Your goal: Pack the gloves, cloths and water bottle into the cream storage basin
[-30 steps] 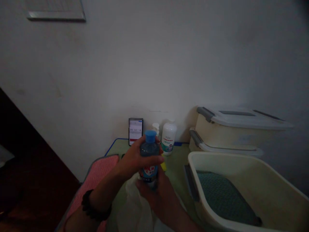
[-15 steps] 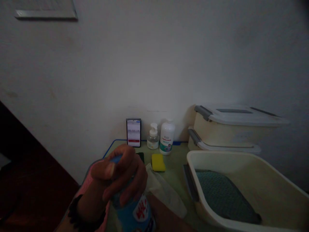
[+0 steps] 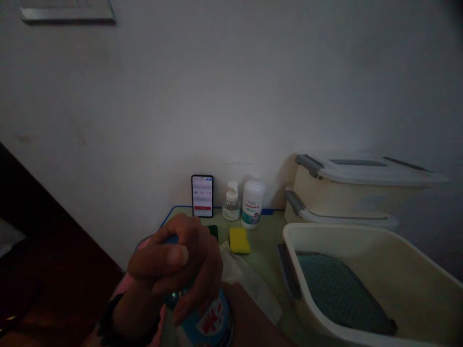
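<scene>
A bottle (image 3: pixel 215 320) with a blue, red and white label stands tilted at the bottom middle, close to me. My left hand (image 3: pixel 181 265), black band at the wrist, is wrapped around its upper part. The thumb and forefinger curl over a blue piece at the top, mostly covered by the fingers. To the right of the bottle, my right hand (image 3: pixel 237 301) rests close against it at the wrist. Its fingers are hidden behind the bottle and my left hand. A pale cloth or bag (image 3: pixel 249 279) lies beside that wrist.
At the back stand a phone (image 3: pixel 202 195) showing a timer, a pump bottle (image 3: pixel 231 205) and a white bottle (image 3: pixel 253 202). Nearer lies a yellow sponge (image 3: pixel 239 240). A cream tub (image 3: pixel 304 289) on the right holds a green textured pad (image 3: pixel 336 289); lidded boxes (image 3: pixel 354 193) are stacked behind.
The left thumb has moved slightly left and down over the bottle's top, and the left hand has turned a little. The background has shifted slightly right and up.
</scene>
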Available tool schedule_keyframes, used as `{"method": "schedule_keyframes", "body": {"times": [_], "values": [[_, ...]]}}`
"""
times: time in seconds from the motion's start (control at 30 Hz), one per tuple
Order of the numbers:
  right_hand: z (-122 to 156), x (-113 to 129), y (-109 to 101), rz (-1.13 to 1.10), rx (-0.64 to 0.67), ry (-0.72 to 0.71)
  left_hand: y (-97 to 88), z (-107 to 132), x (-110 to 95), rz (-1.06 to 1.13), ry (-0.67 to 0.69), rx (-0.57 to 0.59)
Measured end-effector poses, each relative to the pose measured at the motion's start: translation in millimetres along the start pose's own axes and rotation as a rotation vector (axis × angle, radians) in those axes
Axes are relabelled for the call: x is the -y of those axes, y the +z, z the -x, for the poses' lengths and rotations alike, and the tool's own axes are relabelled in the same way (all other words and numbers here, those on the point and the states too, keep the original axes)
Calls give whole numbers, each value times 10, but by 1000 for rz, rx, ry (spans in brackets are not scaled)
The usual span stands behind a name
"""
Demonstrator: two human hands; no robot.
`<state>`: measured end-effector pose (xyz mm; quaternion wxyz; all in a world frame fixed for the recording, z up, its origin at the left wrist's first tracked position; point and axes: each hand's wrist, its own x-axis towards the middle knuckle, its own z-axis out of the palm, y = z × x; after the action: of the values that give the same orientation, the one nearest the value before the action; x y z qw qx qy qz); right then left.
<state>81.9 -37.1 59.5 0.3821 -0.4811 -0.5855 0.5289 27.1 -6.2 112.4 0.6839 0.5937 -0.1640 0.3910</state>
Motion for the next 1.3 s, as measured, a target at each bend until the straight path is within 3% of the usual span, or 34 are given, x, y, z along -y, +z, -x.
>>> {"method": "schedule_keyframes", "body": {"times": [0.1,0.2,0.3,0.47,0.53,0.63,0.73,0.87,1.0,1.3], "values": [[213,-55,-313,2,214,-51,-10,-21,1,8,23,54],[404,-127,-570,5,277,-53,0,-15,-29,-30,7,2],[444,-174,-634,47,252,-21,8,-12,-43,-125,-38,-248],[316,-258,-546,75,-32,-49,-12,-78,78,-345,-155,-807],[281,-290,-529,4,-91,-57,-37,-98,165,-373,-229,-897],[270,-301,-533,-110,-114,-9,-99,-81,270,-310,-377,-837],[284,-281,-543,-214,-35,85,-170,-30,309,-227,-455,-748],[295,-243,-554,-363,131,181,-209,8,317,-89,-388,-756],[297,-219,-577,-452,213,179,-183,0,354,-56,-331,-763],[383,-285,-493,-147,69,212,-23,2,349,61,-207,-651]]}}
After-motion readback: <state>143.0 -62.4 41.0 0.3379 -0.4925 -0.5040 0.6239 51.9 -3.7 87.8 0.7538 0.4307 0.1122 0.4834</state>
